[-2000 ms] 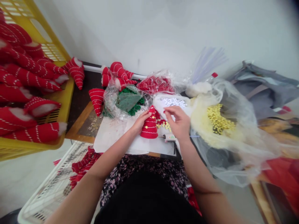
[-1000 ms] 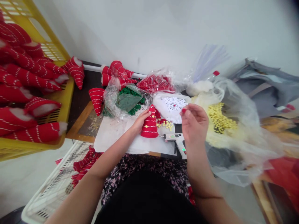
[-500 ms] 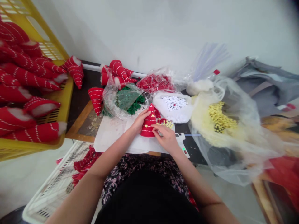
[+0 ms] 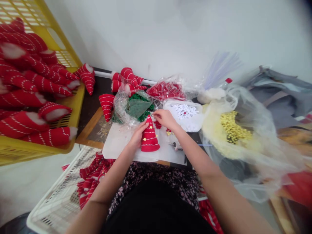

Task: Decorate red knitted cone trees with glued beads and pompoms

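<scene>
My left hand [image 4: 138,136] is closed around the left side of a red felt cone [image 4: 150,141], which has white stitched spiral lines and small yellow pompoms on it. The cone's tip points away from me over white paper [image 4: 119,139]. Beyond the tip, my right hand [image 4: 166,119] is bent with thumb and forefinger pinched together; what lies between them is too small to make out. Close to those fingertips are green pompoms [image 4: 138,107] in a clear bag. Small red pompoms [image 4: 158,124] lie under the right hand. A glue gun [image 4: 175,146] rests beside the right forearm.
White pompoms [image 4: 185,110] fill a tray; yellow ones [image 4: 235,128] sit in a clear bag at right. Red pieces [image 4: 167,90] in plastic lie at the back. A yellow crate [image 4: 75,125] of red cones stands left, above a white basket [image 4: 53,195].
My right hand has moved from the cone's lower right side up and away, past its tip. The left hand still holds the cone. The glue gun now shows beside the right forearm.
</scene>
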Available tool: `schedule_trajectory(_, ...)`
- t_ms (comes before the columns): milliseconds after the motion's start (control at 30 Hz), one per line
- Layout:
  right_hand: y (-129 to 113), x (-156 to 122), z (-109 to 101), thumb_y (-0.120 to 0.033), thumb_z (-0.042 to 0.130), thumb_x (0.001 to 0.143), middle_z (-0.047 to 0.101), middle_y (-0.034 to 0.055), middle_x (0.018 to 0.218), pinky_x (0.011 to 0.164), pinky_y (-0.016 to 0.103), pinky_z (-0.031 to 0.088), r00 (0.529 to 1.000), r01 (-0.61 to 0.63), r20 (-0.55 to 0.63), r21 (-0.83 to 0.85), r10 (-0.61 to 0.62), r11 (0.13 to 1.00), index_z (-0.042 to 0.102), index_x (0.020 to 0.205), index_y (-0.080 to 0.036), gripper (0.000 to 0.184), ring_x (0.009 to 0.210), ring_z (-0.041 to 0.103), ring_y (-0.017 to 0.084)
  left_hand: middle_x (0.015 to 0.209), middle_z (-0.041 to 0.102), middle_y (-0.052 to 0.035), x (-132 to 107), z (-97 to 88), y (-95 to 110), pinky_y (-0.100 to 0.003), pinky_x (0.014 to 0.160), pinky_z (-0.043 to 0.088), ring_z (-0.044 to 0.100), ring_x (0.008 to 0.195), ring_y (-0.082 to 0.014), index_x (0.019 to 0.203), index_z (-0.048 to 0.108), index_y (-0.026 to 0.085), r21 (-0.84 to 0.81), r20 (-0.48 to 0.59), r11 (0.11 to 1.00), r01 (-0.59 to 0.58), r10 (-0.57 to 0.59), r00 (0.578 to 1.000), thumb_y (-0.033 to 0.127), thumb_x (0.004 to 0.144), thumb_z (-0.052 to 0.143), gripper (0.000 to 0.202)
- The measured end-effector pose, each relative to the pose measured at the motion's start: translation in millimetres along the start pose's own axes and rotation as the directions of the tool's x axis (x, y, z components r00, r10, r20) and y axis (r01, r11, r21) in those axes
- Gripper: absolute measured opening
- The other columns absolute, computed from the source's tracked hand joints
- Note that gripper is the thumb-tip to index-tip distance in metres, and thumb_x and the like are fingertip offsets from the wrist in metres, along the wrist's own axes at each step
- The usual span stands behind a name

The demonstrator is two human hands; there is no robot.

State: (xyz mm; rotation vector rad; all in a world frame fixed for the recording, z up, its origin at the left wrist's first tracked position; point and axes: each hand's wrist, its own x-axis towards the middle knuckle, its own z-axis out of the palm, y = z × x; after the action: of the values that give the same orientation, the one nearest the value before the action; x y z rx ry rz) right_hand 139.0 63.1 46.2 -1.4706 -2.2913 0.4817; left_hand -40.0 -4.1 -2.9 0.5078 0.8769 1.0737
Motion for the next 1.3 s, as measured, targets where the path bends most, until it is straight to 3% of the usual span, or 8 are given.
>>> schedule_trajectory(133,-18.3,42.9,22.9,-0.006,0.068,0.09,0.08,0.016,0.118,0.099,0.033,0.052,0.989,0.038,0.143,-0.08,-0.026,0.996,0.081,0.11,-0.014,0.024,0.11,0.074,0.026,0.092,0.079,-0.0033,-8.5,-13.1,-2.1,-0.032,0.079,0.059,0.075,0.086,-0.0218,0.107,0.074,0.02,-0.014,-0.035,0.998,-0.061,0.06,0.998,0.039,0.076,0.086,0.038)
schedule_trajectory(267,-23.2,48.6,32.4,-0.002,0.065,0.086,0.083,0.016,0.105,0.093,0.034,0.052,0.987,0.031,0.158,-0.06,-0.021,0.998,0.081,0.095,-0.013,0.021,0.101,0.075,0.028,0.099,0.08,-0.0047,-8.8,-13.9,-3.3,-0.036,0.088,0.06,0.076,0.101,-0.0266,0.115,0.074,0.02,-0.017,-0.011,0.998,-0.066,0.066,0.998,0.039,0.075,0.087,0.046)
schedule_trajectory(400,-11.2,38.0,27.3,-0.01,0.061,0.094,0.082,0.0148,0.111,0.095,0.033,0.054,0.999,0.003,0.053,-0.002,-0.003,1.0,0.079,0.109,-0.012,0.023,0.102,0.076,0.024,0.094,0.08,-0.0041,-8.8,-13.8,-3.7,-0.034,0.083,0.06,0.077,0.096,-0.0262,0.111,0.075,0.019,-0.039,-0.009,0.998,-0.044,0.044,0.999,0.039,0.073,0.089,0.046)
schedule_trajectory(500,4.4,31.1,23.9,-0.015,0.065,0.09,0.082,0.0101,0.102,0.088,0.032,0.057,0.996,-0.058,-0.057,0.237,0.074,0.97,0.079,0.106,-0.015,0.022,0.091,0.076,0.021,0.095,0.08,-0.0055,-9.4,-14.7,-3.5,-0.032,0.078,0.058,0.076,0.092,-0.0251,0.111,0.075,0.017,-0.039,0.005,0.999,-0.036,0.036,0.999,0.041,0.072,0.09,0.048)
schedule_trajectory(600,16.9,27.6,24.6,-0.019,0.073,0.078,0.079,0.0036,0.081,0.075,0.032,0.058,0.98,-0.101,-0.085,0.564,0.18,0.82,0.079,0.089,-0.018,0.013,0.075,0.073,0.02,0.098,0.08,-0.0071,-9.4,-15.2,-3.4,-0.031,0.077,0.057,0.076,0.092,-0.0249,0.113,0.074,0.016,-0.04,0.008,0.999,-0.03,0.03,1.0,0.04,0.073,0.089,0.049)
schedule_trajectory(800,14.7,19.6,17.8,-0.034,0.082,0.068,0.073,0.0002,0.072,0.064,0.029,0.055,0.973,-0.128,-0.016,0.796,0.231,0.592,0.076,0.088,-0.019,0.026,0.064,0.066,0.017,0.1,0.08,-0.0079,-8.2,-15.6,-4.0,-0.034,0.083,0.057,0.076,0.098,-0.027,0.115,0.075,0.016,-0.049,0.002,0.998,-0.032,0.032,0.999,0.038,0.073,0.089,0.05)
schedule_trajectory(1033,-6.6,-21.6,-1.3,-0.039,0.09,0.068,0.076,0.0005,0.077,0.07,0.031,0.058,0.986,-0.107,0.027,0.864,0.167,0.492,0.077,0.09,-0.021,0.032,0.069,0.07,0.016,0.098,0.08,-0.0074,-8.6,-13.7,-4.8,-0.033,0.082,0.056,0.075,0.099,-0.0274,0.108,0.077,0.017,-0.07,-0.013,0.996,-0.046,0.045,0.999,0.039,0.069,0.091,0.046)
schedule_trajectory(1300,-27.4,-62.4,8.3,-0.039,0.092,0.072,0.081,0.0045,0.091,0.085,0.038,0.063,0.989,-0.116,0.058,0.863,0.133,0.491,0.078,0.09,-0.022,0.028,0.084,0.076,0.02,0.104,0.081,-0.0068,-4.8,-17.1,-8.3,-0.036,0.09,0.056,0.074,0.104,-0.028,0.106,0.08,0.019,-0.065,-0.005,0.994,-0.091,0.091,0.996,0.039,0.071,0.09,0.042)
